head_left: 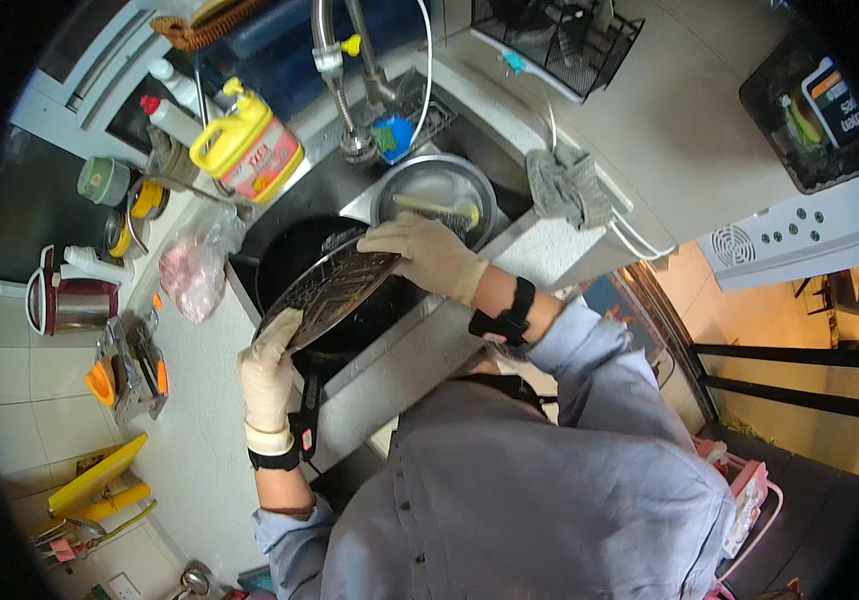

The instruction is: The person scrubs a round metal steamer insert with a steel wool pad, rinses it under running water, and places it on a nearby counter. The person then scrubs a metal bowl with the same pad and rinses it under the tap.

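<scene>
Both of my hands wear pale rubber gloves and hold a round metal plate or rack [334,287], tilted over the sink. Its face is dark with a slotted-looking pattern; whether the pattern is holes or reflections is hard to make out. My left hand [269,380] is closed on its near left rim. My right hand [427,255] grips the far right rim. Below it, a black pan [274,255] sits in the sink [334,190], its handle [309,405] jutting toward me. Beyond my right hand stands a metal basin [385,187] with a light-handled brush [424,207] in it.
A hose faucet [354,145] hangs over the sink, beside a blue sponge [392,135]. On the left ledge stand a yellow jug [247,150] and a plastic bag [199,265]. Grey cloths [567,185] drape the right edge. A knife rack [129,375] and pot [79,300] stand farther left.
</scene>
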A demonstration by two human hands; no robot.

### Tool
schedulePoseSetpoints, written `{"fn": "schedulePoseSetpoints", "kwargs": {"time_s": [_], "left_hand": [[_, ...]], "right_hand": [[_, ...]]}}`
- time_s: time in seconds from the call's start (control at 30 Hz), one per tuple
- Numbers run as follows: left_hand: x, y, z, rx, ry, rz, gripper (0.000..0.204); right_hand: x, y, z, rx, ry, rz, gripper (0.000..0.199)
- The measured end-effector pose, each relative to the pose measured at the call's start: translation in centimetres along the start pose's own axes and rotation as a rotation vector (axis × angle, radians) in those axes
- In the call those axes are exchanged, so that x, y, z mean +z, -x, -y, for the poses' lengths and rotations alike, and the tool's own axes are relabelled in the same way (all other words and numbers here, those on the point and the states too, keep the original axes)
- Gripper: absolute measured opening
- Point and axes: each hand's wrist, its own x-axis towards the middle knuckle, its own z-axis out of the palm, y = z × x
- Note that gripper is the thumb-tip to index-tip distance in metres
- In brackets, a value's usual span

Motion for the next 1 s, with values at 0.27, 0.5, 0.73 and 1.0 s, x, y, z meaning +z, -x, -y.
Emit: {"fn": "schedulePoseSetpoints", "kwargs": {"time_s": [0.27, 0.5, 0.73, 1.0], "left_hand": [[-0.1, 1.2, 1.8, -0.523, 0.175, -0.18, 0.02], [0.1, 1.5, 2.1, -0.678, 0.492, -0.372, 0.014], [0.2, 1.4, 2.2, -0.733, 0.727, -0.516, 0.018], [1.1, 2.0, 2.9, -0.677, 0.866, -0.526, 0.025]], "right_hand": [[-10.9, 7.5, -5.7, 0.919, 1.07, 0.206, 0.09], [-13.1, 12.0, -13.2, 0.764, 0.999, 0.192, 0.032], [-13.5, 11.0, -13.5, 0.727, 0.988, -0.074, 0.022], [-13.5, 9.3, -12.8, 0.837, -0.002, -0.627, 0.031]]}}
